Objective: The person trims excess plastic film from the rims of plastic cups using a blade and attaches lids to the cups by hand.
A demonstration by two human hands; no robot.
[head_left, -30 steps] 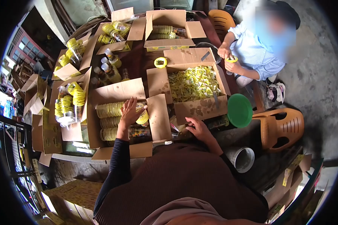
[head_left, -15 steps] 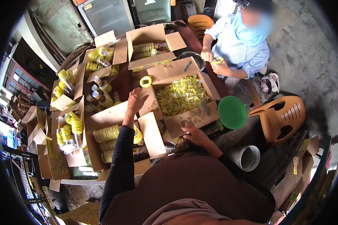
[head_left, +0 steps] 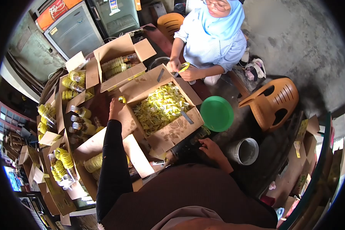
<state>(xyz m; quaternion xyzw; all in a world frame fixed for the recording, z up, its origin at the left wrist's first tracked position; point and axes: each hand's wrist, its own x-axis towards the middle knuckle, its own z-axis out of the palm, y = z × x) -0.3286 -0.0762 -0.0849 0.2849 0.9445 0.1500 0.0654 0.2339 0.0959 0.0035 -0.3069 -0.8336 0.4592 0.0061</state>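
Observation:
My left hand (head_left: 115,110) reaches to the left side of the open carton (head_left: 163,143). Its fingers are closed at a small yellow-rimmed cup (head_left: 122,99), which looks tilted and is partly hidden. Many small yellow-and-white packets (head_left: 163,105) fill the carton. My right hand (head_left: 212,149) hovers at the table's near edge, its fingers loosely bent and apart with nothing in them. Just beyond it lies a clear plastic item (head_left: 204,132) that I cannot make out well.
A green basin (head_left: 217,114) is right of the carton, with a grey bucket (head_left: 246,151) below. Opposite, a person (head_left: 214,38) holds a yellow-rimmed cup. Cartons of stacked yellow-rimmed cups (head_left: 120,64) and filled bottles (head_left: 82,122) stand left. An orange chair (head_left: 274,101) is at right.
The view has swung, so the scene sits further left. My left hand has reached the yellow-rimmed cup and closed at it. My right hand has drawn away from the carton's near flap.

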